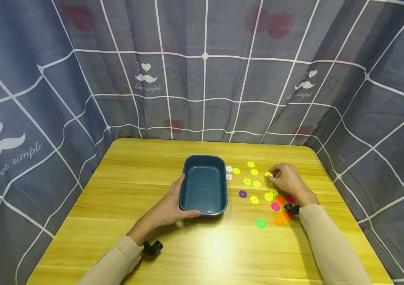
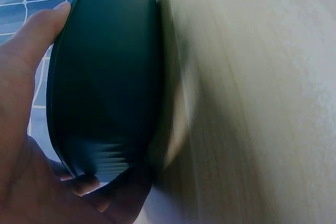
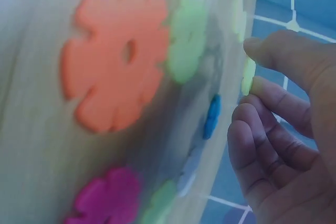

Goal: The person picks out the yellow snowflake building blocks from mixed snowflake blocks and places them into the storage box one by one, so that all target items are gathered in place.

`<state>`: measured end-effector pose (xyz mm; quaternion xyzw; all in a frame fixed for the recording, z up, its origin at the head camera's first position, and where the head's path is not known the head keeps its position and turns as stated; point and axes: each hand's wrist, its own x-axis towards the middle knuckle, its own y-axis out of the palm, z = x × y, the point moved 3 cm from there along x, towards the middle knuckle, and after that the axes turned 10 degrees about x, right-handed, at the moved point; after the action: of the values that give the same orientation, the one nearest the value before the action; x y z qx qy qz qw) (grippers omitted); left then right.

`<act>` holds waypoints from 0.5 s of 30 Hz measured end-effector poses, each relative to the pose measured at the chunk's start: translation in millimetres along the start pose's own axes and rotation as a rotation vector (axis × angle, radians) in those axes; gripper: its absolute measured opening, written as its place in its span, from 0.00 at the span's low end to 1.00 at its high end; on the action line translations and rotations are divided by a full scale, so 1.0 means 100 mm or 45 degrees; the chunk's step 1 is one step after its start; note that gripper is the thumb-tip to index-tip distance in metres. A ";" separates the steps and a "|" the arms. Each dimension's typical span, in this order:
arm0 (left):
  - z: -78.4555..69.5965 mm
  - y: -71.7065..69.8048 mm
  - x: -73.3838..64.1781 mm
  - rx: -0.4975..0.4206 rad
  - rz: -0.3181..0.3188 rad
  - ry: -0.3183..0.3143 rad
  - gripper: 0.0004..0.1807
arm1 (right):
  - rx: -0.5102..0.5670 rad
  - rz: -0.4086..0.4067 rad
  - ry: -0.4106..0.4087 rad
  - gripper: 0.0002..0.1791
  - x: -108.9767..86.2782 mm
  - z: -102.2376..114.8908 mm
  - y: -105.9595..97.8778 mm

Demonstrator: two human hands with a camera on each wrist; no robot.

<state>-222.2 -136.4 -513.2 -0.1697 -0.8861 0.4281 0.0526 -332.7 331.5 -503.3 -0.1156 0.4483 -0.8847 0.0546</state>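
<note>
My left hand grips a dark blue-green plastic tray at its near-left corner, thumb along the front rim. In the left wrist view the tray's outer wall stands close over the wood, with fingers curled around its end. To the right, my right hand pinches a yellow flower-shaped disc between thumb and forefinger. The right wrist view shows that disc edge-on, the other fingers loosely curled below it. More yellow discs lie to the left of this hand.
On the wooden table, a purple disc, two white discs and a green disc lie right of the tray. Orange discs and pink discs sit near the right wrist. A grey checked curtain surrounds the table.
</note>
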 end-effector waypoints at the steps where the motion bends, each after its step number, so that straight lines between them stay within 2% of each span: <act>1: 0.00 0.00 0.00 0.001 0.000 0.000 0.83 | -0.001 -0.002 -0.004 0.17 0.00 0.02 0.00; 5: -0.01 -0.01 0.01 0.011 -0.001 0.009 0.83 | 0.007 -0.013 -0.028 0.17 0.01 0.12 0.00; 15: -0.02 -0.01 0.00 0.011 0.016 0.007 0.84 | 0.027 -0.040 -0.161 0.14 0.07 0.44 0.05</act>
<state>-221.6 -135.9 -511.5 -0.1761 -0.8831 0.4317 0.0529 -328.6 292.9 -481.1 -0.1777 0.4326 -0.8811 0.0703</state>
